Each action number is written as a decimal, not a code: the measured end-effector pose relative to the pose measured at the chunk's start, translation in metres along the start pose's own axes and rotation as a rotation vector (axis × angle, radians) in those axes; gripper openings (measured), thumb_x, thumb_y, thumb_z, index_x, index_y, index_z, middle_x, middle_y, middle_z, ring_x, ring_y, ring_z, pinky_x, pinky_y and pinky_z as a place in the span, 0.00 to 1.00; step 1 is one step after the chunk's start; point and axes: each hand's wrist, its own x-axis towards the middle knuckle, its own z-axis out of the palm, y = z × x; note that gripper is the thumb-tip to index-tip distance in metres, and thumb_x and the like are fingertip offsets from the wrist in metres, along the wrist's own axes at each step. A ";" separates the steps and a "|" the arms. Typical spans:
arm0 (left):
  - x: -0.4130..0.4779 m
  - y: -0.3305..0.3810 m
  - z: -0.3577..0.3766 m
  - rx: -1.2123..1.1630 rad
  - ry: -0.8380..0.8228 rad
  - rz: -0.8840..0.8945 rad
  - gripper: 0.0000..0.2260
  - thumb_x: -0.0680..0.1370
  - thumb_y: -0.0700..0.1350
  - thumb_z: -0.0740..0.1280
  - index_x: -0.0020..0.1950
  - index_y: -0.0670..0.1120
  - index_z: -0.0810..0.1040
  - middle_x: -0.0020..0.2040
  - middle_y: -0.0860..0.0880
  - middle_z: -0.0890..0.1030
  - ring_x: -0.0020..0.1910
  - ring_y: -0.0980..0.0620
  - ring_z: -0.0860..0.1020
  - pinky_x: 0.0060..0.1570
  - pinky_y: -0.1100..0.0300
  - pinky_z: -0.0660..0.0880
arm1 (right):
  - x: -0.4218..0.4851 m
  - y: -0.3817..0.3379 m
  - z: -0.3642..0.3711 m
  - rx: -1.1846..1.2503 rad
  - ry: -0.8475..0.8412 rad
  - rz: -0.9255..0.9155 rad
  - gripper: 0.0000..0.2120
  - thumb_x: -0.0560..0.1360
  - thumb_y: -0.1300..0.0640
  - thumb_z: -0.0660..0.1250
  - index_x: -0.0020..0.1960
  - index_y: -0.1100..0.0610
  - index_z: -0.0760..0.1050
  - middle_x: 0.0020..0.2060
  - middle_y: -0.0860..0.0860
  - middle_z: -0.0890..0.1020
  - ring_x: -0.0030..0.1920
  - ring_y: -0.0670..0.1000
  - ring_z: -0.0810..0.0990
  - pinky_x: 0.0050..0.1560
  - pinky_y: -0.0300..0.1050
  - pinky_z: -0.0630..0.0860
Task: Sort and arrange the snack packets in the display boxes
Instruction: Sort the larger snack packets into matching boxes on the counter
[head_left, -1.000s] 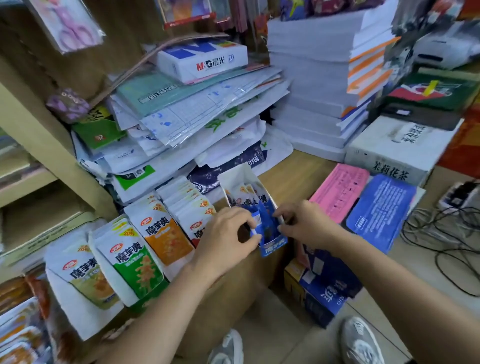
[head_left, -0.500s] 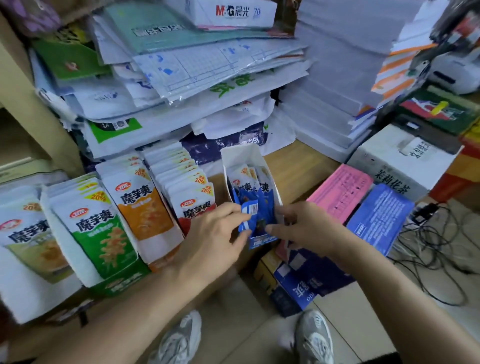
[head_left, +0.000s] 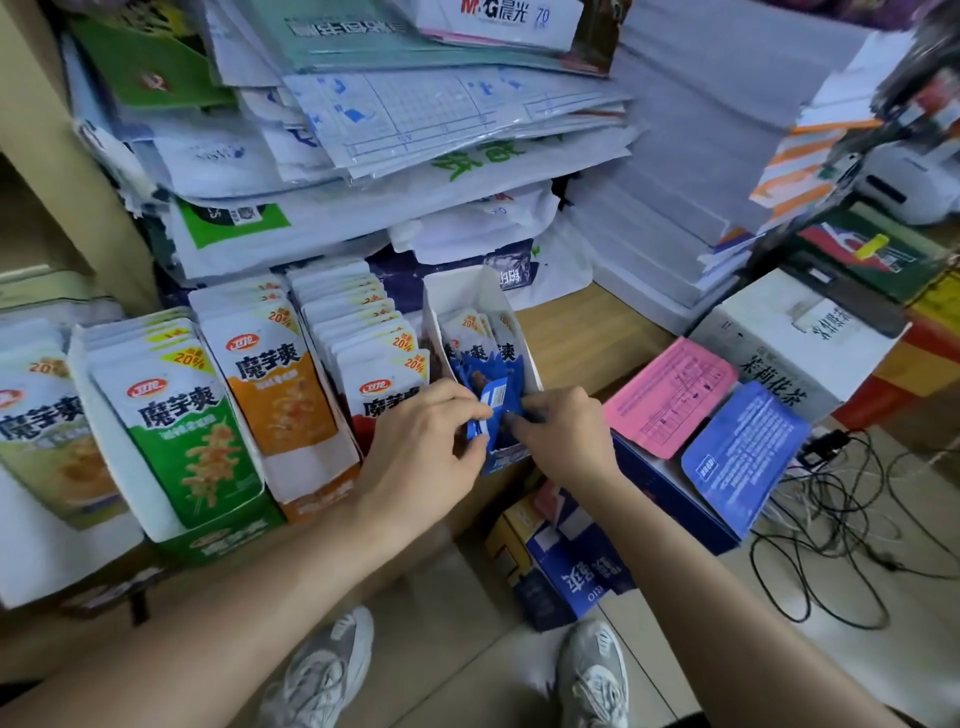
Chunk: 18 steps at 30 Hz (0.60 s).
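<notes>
One wooden counter (head_left: 587, 332) carries tall paper stacks (head_left: 701, 156) along its back edge and five display boxes (head_left: 218, 540) in a row along its front edge. At the rightmost box (head_left: 470, 291), your left hand (head_left: 426, 447) and right hand (head_left: 566, 436) pinch one blue packet (head_left: 496, 400) at its front.

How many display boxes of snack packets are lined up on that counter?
5, left to right: pale box, green box, orange box, red box behind the left hand, blue box at the right hand. More may lie past the left edge.
</notes>
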 end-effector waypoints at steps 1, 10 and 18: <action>0.001 -0.001 0.000 -0.003 -0.001 -0.005 0.11 0.73 0.40 0.76 0.55 0.45 0.86 0.52 0.53 0.83 0.48 0.56 0.82 0.47 0.54 0.83 | 0.002 0.000 0.001 0.015 0.011 -0.009 0.06 0.77 0.55 0.72 0.41 0.53 0.84 0.34 0.48 0.81 0.37 0.50 0.80 0.36 0.50 0.79; 0.007 -0.004 -0.002 -0.019 -0.009 -0.024 0.07 0.73 0.42 0.77 0.51 0.45 0.87 0.47 0.54 0.82 0.39 0.56 0.82 0.40 0.54 0.83 | -0.005 -0.009 -0.028 0.437 0.334 -0.105 0.06 0.79 0.60 0.70 0.46 0.56 0.86 0.38 0.52 0.85 0.35 0.46 0.80 0.37 0.52 0.78; 0.019 -0.007 -0.009 -0.011 -0.026 -0.028 0.06 0.73 0.37 0.77 0.47 0.46 0.88 0.43 0.53 0.85 0.37 0.56 0.82 0.40 0.53 0.83 | -0.013 -0.004 -0.039 0.445 0.090 -0.065 0.03 0.80 0.62 0.69 0.52 0.57 0.79 0.44 0.48 0.87 0.45 0.48 0.87 0.45 0.51 0.85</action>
